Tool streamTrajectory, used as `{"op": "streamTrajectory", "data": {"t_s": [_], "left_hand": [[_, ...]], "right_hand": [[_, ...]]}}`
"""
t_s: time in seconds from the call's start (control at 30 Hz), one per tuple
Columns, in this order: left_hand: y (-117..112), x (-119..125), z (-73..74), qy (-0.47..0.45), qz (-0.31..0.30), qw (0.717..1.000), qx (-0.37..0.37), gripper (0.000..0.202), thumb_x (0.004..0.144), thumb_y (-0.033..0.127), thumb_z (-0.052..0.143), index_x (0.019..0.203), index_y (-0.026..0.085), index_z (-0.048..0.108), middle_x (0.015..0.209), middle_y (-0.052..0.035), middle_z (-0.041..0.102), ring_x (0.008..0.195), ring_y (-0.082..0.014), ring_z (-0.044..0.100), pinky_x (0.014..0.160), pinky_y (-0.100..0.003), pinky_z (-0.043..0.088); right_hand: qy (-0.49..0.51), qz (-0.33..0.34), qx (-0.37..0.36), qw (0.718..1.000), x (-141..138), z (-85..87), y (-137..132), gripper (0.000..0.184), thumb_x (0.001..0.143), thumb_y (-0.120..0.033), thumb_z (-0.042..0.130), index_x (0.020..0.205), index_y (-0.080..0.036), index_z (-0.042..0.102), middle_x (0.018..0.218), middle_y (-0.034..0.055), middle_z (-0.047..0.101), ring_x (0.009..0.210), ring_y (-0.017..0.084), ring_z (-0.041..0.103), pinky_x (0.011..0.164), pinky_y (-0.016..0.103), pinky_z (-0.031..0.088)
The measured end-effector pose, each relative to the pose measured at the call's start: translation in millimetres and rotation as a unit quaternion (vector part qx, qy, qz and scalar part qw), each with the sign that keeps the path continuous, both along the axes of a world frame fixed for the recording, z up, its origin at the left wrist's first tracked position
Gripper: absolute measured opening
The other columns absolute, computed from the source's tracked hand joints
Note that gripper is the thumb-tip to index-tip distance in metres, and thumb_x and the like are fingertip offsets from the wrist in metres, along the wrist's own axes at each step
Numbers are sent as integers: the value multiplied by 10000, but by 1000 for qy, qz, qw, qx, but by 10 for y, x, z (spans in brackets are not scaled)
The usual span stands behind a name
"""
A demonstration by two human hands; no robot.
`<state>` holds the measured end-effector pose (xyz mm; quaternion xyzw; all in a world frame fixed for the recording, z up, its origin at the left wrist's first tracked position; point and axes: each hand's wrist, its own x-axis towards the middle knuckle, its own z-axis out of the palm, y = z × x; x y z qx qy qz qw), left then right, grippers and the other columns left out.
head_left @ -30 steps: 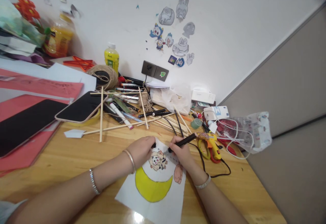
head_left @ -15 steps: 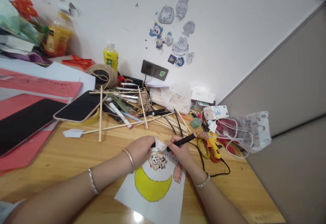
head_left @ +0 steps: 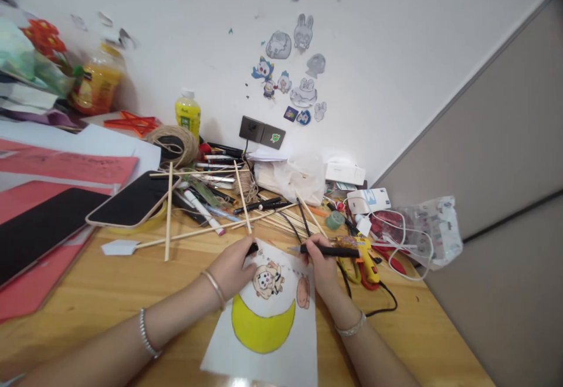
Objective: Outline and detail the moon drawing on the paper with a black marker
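My right hand (head_left: 324,272) grips a black marker pen (head_left: 341,251) above the top right of a white sheet of paper (head_left: 303,346), its grey tip pointing left. A small black pen cap (head_left: 252,249) is pinched in my left hand (head_left: 235,272), at the sheet's upper left edge. Drawn on the sheet are a big yellow crescent moon (head_left: 261,333), a small cartoon figure in a cream outfit (head_left: 267,281) and a pinkish-brown shape (head_left: 303,291). Small dark marks run along the sheet's upper part.
Thin wooden sticks (head_left: 206,233), markers (head_left: 202,214) and twine (head_left: 176,143) lie behind the sheet. A yellow glue gun (head_left: 365,255) with a black cable is to the right. Phones (head_left: 132,202) and red folders (head_left: 30,264) occupy the left. A wall (head_left: 396,53) stands behind.
The marker has lifted off the sheet's top and swung level, its tip now apart from the paper. My hands have moved apart, uncovering more of the sheet. The camera view has tilted up slightly.
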<state>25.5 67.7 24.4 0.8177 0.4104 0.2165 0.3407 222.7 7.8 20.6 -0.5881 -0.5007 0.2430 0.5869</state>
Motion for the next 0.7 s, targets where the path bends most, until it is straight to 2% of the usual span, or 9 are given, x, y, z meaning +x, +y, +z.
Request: {"op": "streamTrajectory", "data": {"t_s": [0.13, 0.2, 0.3, 0.33, 0.4, 0.47, 0.6, 0.7], "left_hand": [[-4, -38, 20, -6, -22, 1000, -13, 137, 701, 211, 473, 817, 214, 401, 717, 10, 543, 689, -182, 543, 632, -284, 419], [4, -39, -4, -5, -30, 1000, 2, 117, 736, 272, 450, 828, 218, 401, 728, 0, 554, 710, -192, 552, 640, -293, 417], [31, -27, -50, -29, 7, 999, 27, 96, 731, 283, 421, 790, 223, 375, 710, -1, 539, 700, -195, 550, 628, -293, 410], [39, -23, -55, -43, 36, 998, 36, 96, 724, 283, 412, 786, 224, 367, 696, 3, 526, 681, -193, 542, 617, -293, 408], [48, -21, -43, -74, 102, 991, 50, 117, 714, 290, 399, 805, 224, 364, 682, 12, 504, 647, -188, 526, 600, -294, 406], [44, -24, -12, -87, 137, 985, 55, 130, 710, 307, 398, 802, 225, 359, 670, 19, 486, 623, -185, 513, 590, -296, 406], [32, -32, 14, -45, 123, 990, 46, 156, 736, 349, 419, 727, 237, 310, 626, 31, 458, 594, -187, 506, 574, -300, 399], [55, -33, -19, -16, 116, 992, 38, 111, 740, 240, 417, 761, 234, 309, 672, 18, 493, 644, -191, 537, 597, -292, 408]], "right_hand": [[-10, 7, 27, 1000, 2, 57, -10, 105, 820, -302, 501, 828, -215, 559, 644, -20, 545, 571, 146, 513, 560, 267, 422], [-34, 8, 22, 999, -18, 93, -24, 118, 792, -289, 553, 879, -214, 582, 779, 14, 600, 703, 170, 563, 659, 291, 455], [-42, 7, 33, 999, -65, 138, -41, 217, 728, -255, 635, 939, -214, 605, 967, 51, 625, 910, 214, 575, 792, 326, 456], [-21, 14, 37, 999, -82, 144, -43, 236, 722, -251, 643, 952, -216, 602, 969, 52, 629, 881, 210, 589, 763, 322, 471], [47, 47, 38, 997, -106, 140, -37, 213, 745, -267, 619, 950, -223, 582, 868, 31, 637, 632, 157, 601, 562, 280, 483], [103, 79, 33, 991, -113, 117, -23, 158, 775, -284, 583, 920, -224, 566, 747, -1, 620, 431, 102, 512, 405, 238, 412], [126, 86, 17, 988, -92, 44, 1, 108, 770, -289, 592, 841, -216, 558, 574, -50, 527, 410, 95, 478, 376, 213, 378], [137, 126, -22, 982, -93, 6, -6, 148, 767, -311, 601, 874, -228, 540, 505, -80, 461, 360, 93, 432, 365, 218, 346]]}}
